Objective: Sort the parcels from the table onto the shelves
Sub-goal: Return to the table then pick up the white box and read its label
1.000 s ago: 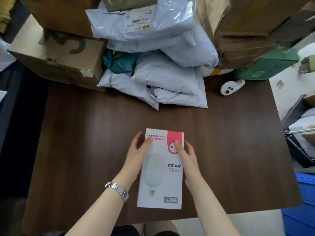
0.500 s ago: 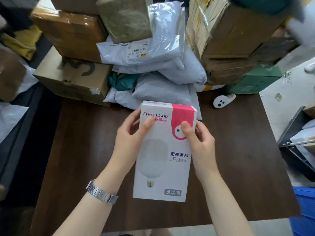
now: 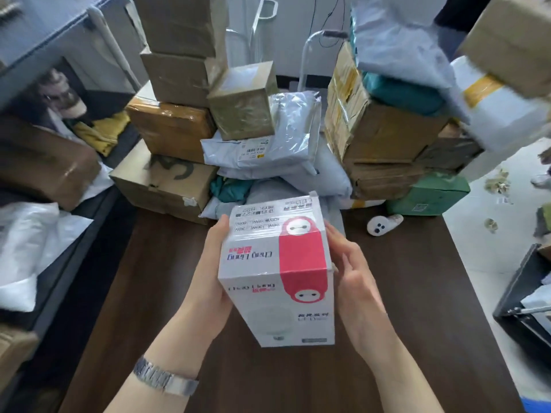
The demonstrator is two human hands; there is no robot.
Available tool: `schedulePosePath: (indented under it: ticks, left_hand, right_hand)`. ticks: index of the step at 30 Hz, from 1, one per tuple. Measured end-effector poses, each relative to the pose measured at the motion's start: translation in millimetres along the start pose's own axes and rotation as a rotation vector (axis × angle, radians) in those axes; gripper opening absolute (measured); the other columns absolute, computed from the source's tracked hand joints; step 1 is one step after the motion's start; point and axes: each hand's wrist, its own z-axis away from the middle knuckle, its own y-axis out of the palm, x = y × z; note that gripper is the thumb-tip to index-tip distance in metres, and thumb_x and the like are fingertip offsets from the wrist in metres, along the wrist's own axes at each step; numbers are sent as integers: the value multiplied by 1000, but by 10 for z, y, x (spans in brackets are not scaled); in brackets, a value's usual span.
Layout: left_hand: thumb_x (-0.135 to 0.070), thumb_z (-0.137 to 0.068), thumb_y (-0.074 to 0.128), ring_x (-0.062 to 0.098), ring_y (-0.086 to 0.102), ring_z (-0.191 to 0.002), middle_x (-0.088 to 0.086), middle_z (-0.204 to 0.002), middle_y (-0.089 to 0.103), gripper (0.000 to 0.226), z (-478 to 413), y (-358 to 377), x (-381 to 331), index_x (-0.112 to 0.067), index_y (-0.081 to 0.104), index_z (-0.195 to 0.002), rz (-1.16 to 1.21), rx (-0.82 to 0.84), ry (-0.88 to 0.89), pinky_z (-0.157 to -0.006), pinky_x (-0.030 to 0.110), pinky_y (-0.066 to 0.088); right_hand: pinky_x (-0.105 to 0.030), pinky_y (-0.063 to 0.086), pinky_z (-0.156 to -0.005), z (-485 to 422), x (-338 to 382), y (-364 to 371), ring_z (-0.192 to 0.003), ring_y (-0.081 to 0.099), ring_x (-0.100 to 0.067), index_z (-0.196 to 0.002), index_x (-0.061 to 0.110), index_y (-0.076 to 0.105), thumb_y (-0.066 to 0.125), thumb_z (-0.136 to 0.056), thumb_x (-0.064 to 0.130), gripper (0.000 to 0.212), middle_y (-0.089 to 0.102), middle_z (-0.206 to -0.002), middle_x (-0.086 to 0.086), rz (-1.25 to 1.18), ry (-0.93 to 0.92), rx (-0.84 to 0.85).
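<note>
A white and red LED bulb box (image 3: 275,272) is lifted above the dark wooden table (image 3: 417,293), tipped so its top end faces me. My left hand (image 3: 213,272) grips its left side and my right hand (image 3: 354,278) presses its right side. Behind it, at the table's far edge, lies a heap of parcels: grey plastic mailers (image 3: 268,144), a teal bag (image 3: 229,189), taped cardboard boxes (image 3: 173,126) on the left and more cardboard boxes (image 3: 378,138) on the right.
A small white object with two dark dots (image 3: 383,225) lies on the table right of the box. A green box (image 3: 429,195) sits at the right back. Shelving with parcels (image 3: 44,162) runs along the left. A dark rack (image 3: 524,296) stands at right.
Both hands have lifted the bulb box off the table and tilted its top end toward me. The view has swung upward, showing more of the parcel pile.
</note>
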Motion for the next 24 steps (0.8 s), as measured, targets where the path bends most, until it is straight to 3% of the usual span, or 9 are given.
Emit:
schedulePosePath:
  ticks: [2, 4, 7, 10, 13, 16, 19, 21, 24]
  left_hand:
    - [-48, -101, 38, 14, 79, -68, 2, -87, 83, 44, -18, -28, 11, -25, 75, -97, -27, 8, 19, -74, 36, 55]
    - [-43, -101, 38, 17, 80, -73, 5, -95, 83, 42, -22, -19, 8, -21, 74, -106, -64, 25, 33, -67, 33, 59]
    - [-35, -103, 39, 21, 80, -83, 10, -103, 81, 41, -24, 4, 41, -14, 71, -116, -55, 12, 71, -61, 30, 62]
    - [-28, -104, 43, 29, 74, -106, 11, -110, 79, 36, -20, 45, 69, -12, 70, -121, -95, -66, 151, -83, 39, 60]
    - [-25, -101, 56, 4, 76, -92, -21, -96, 80, 28, -30, 63, 113, -22, 64, -127, -226, -101, 247, -79, 29, 61]
    - [-33, -98, 60, -16, 67, -81, -44, -94, 66, 49, -60, 52, 202, -36, 43, -144, -329, -150, 265, -65, 10, 56]
    - [-68, -89, 52, 7, 70, -100, -7, -133, 65, 69, -101, 12, 272, -27, 48, -144, -311, -101, 71, -86, 28, 57]
    - [-70, -92, 41, 22, 78, -89, 12, -113, 78, 65, -102, -8, 304, -18, 64, -124, -142, -12, -120, -79, 38, 58]
    - [-58, -97, 42, 26, 80, -86, 14, -108, 80, 52, -135, -59, 360, -18, 68, -120, 3, 63, -188, -77, 40, 56]
  right_hand:
    - [-21, 54, -100, -61, 116, 66, -111, 71, 1, -106, 32, 71, 73, -35, 91, 93, 69, -121, 18, -30, 14, 12]
    - [-31, 53, -100, -32, 133, 75, -94, 76, -7, -95, 22, 66, 71, -11, 94, 110, 77, -97, 9, -69, 91, -59]
    - [-57, 45, -112, 83, -24, 52, -108, 75, -21, -106, 20, 60, 66, -43, 95, 98, 79, -110, 2, -28, 112, -130]
    - [-49, 59, -96, 124, -102, 2, -98, 78, -16, -113, 34, 52, 66, -62, 85, 73, 75, -113, 0, -58, 167, -192]
    - [-36, 65, -75, 107, -103, 13, -102, 77, -26, -115, 47, 62, 71, -72, 61, 46, 63, -131, -15, -19, 160, -197]
    - [-42, 65, -76, 184, -170, 58, -110, 71, -34, -91, 47, 69, 70, -67, 59, 26, 60, -129, -16, 59, 41, -256]
    - [-44, 58, -96, 235, -233, 85, -126, 57, -26, -85, 46, 68, 71, -65, 57, 23, 56, -123, 14, 150, -89, -259]
    - [-21, 52, -95, 247, -278, 98, -127, 52, -12, -85, 42, 69, 68, -65, 57, 24, 54, -118, 25, 220, -126, -232]
    - [-20, 56, -83, 243, -329, 92, -119, 61, -8, -76, 24, 71, 67, -64, 54, 33, 57, -114, 29, 94, -42, -221]
